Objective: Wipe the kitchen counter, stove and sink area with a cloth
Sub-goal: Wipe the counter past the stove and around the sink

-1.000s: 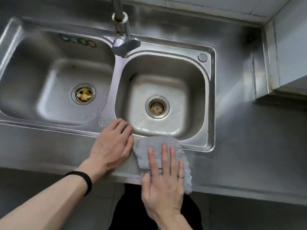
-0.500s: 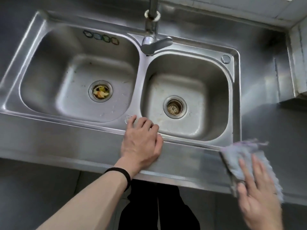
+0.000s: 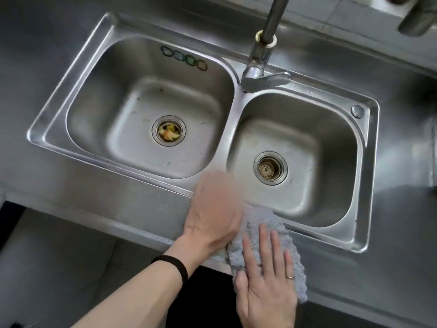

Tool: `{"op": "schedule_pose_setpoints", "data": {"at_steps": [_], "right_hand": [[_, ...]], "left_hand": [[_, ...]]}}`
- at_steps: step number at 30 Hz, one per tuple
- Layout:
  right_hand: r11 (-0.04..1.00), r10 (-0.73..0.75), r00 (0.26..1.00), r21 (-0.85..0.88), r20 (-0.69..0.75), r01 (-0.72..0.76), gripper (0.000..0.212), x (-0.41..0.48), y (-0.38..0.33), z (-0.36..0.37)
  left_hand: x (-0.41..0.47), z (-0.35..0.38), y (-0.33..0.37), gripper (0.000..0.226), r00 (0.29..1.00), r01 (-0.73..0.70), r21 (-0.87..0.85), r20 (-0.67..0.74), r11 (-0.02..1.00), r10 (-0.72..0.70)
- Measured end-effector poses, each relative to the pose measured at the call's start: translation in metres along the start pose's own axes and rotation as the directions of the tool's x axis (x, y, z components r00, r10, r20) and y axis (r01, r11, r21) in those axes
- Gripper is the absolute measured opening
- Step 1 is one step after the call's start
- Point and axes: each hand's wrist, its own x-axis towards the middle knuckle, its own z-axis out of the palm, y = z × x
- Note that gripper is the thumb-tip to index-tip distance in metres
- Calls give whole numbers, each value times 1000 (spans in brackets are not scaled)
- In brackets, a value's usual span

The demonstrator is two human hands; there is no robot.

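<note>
Flat-palmed, my right hand (image 3: 264, 278) presses the grey cloth (image 3: 260, 223) with fingers spread, not clenched, on the double sink's (image 3: 369, 176) front rim, below its right basin. My left hand (image 3: 215, 209), blurred, lies open on that rim, touching the cloth's left edge. Scraps fill the left drain (image 3: 168, 130).

Right hand (image 3: 267, 287) flat on grey cloth (image 3: 257, 223) at sink (image 3: 369, 185) rim

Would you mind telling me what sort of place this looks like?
Most likely a kitchen: a stainless double sink, a tall faucet, and food scraps in the left drain.
</note>
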Motion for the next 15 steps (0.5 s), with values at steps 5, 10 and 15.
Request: {"op": "schedule_pose_setpoints", "data": {"at_steps": [5,10,15], "right_hand": [[991,-131,991,6,25,131,66,5,8,-5],[936,-347,936,82,60,342,66,45,3,-4],[933,-337,934,177,121,314,70,87,-24,1]], "left_hand": [[-11,-25,-59,36,980,201,140,-44,970,-196],[-8,-24,-67,34,964,261,271,-18,927,-266],[-9,-26,-68,38,961,269,248,-10,931,-275]]}}
